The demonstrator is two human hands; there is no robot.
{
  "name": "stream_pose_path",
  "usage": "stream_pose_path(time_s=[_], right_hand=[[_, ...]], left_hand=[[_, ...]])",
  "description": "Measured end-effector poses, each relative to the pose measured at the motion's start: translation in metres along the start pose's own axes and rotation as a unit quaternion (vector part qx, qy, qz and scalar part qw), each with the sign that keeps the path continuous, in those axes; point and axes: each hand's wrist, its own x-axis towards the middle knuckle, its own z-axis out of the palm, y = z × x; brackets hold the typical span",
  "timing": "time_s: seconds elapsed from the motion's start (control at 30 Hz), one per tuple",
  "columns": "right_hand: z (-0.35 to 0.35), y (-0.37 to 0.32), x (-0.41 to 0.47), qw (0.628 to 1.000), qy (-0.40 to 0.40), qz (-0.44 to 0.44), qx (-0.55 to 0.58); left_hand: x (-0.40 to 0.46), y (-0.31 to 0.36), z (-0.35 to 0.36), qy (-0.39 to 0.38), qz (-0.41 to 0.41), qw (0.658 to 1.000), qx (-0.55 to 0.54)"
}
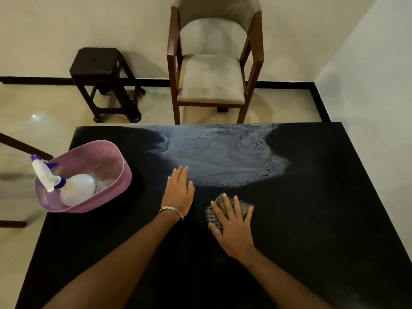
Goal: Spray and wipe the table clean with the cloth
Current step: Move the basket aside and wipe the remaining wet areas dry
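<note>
Nearest the camera, two bare forearms reach out over a matte black table (312,230) with a flat, smooth top and straight edges. The right hand (234,228) lies flat on a crumpled cloth (225,207), fingers straight and spread, pressing it onto the tabletop; the cloth is soft and bunched, checked in purple and white at its left edge and greenish on top. Just to the left, apart from the cloth, the left hand (178,190) rests palm down on the bare table with its fingers straight and close together, a thin metal bangle (171,210) around the wrist.

At the table's left edge sits a pink plastic basket (124,175), oval, with perforated walls. A spray bottle (71,188) lies tilted inside it: a rounded translucent white body, a blue collar, and a white trigger head with a blue nozzle sticking up over the rim. No label on it can be read.

Beyond the hands, a pale wet smear (223,152) streaked with swirls and speckled with droplets covers the far middle of the tabletop.

On the glossy cream floor behind stand a wooden armchair (211,81) with grey fabric cushions and a dark brown stool (104,79).
</note>
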Motion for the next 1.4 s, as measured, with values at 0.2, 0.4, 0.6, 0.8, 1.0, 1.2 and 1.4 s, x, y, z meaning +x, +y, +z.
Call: stream_pose_path(time_s=[0.2,0.4,0.6,0.8,1.0,1.2,1.4], right_hand=[[-0.042,0.031,0.118,0.996,0.021,0.081,0.032],[-0.075,0.024,0.211,0.985,0.03,0.158,0.065],[-0.059,-0.082,0.234,1.0,0.002,-0.017,0.01],[-0.06,-0.053,0.22,0.991,0.004,-0.132,-0.002],[-0.094,0.13,0.215,0.969,0.064,0.23,0.067],[-0.107,0.135,0.233,0.908,0.07,0.393,0.131],[-0.095,-0.004,0.299,0.977,0.08,0.187,0.063]], left_hand=[[0.039,-0.007,-0.013,0.022,0.001,1.0,-0.01],[0.086,-0.017,-0.03,0.04,-0.008,0.999,-0.02],[0.12,-0.031,-0.049,0.07,-0.029,0.997,-0.023],[0.13,-0.038,-0.045,0.079,-0.008,0.997,0.002],[0.137,-0.032,-0.037,0.071,-0.033,0.997,-0.021],[0.154,-0.042,-0.047,0.06,-0.018,0.998,0.028],[0.179,-0.058,-0.069,0.062,-0.027,0.997,0.043]])
